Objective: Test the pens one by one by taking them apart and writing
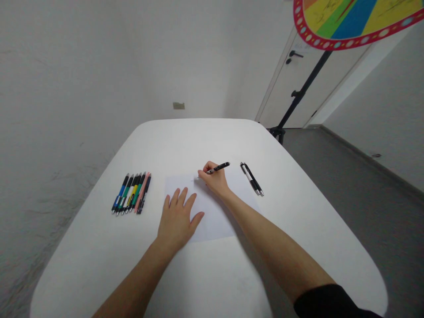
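Observation:
A white sheet of paper [212, 216] lies on the table in front of me. My left hand [177, 216] rests flat on its left side, fingers spread, holding nothing. Near the top of the sheet, my right hand [214, 176] grips a black-and-white pen [221, 167] with its tip end toward the paper. A small faint mark shows close to the tip; whether the tip touches the sheet I cannot tell. To the right of the paper lie two black-and-white pens [252, 179], side by side.
A row of several coloured pens [131, 194] lies left of the paper. The white table [198, 137] has rounded corners and stands by a wall. Beyond its right side, a black stand [306, 84] carries a colourful wheel [351, 22] in front of a door [298, 106].

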The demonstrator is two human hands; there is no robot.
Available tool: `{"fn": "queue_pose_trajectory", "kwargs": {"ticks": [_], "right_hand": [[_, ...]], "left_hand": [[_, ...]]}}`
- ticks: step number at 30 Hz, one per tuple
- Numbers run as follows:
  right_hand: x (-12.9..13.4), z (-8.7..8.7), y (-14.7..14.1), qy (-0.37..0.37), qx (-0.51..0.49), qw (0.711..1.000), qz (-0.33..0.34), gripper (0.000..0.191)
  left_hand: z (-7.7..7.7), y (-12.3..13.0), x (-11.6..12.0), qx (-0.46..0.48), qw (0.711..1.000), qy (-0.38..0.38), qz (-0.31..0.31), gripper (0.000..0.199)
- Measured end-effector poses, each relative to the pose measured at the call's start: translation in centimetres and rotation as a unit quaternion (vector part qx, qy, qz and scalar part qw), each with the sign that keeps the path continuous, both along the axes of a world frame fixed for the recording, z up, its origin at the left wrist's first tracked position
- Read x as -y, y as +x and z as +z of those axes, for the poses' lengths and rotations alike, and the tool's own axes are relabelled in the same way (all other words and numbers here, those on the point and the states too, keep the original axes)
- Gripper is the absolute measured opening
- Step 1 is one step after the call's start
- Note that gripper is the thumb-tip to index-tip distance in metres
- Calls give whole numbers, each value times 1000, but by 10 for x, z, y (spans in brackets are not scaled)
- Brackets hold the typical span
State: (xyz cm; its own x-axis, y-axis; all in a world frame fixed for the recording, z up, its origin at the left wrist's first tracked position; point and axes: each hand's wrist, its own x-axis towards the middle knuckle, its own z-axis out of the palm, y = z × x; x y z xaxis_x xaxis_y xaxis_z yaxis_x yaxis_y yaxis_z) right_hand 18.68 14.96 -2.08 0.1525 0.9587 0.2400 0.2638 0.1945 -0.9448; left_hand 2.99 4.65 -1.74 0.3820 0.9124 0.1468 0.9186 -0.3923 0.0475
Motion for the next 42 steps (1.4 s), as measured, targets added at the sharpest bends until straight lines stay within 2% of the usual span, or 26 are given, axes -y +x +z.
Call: {"fn": "queue_pose_trajectory", "kwargs": {"ticks": [4, 42], "right_hand": [[-1, -5, 0, -8, 11, 1000, 6, 19], [2, -3, 1, -23, 16, 999, 16, 15]], "left_hand": [[0, -1, 1, 4, 1000, 0, 1, 53], [0, -1, 1, 13, 1000, 0, 1, 53]]}}
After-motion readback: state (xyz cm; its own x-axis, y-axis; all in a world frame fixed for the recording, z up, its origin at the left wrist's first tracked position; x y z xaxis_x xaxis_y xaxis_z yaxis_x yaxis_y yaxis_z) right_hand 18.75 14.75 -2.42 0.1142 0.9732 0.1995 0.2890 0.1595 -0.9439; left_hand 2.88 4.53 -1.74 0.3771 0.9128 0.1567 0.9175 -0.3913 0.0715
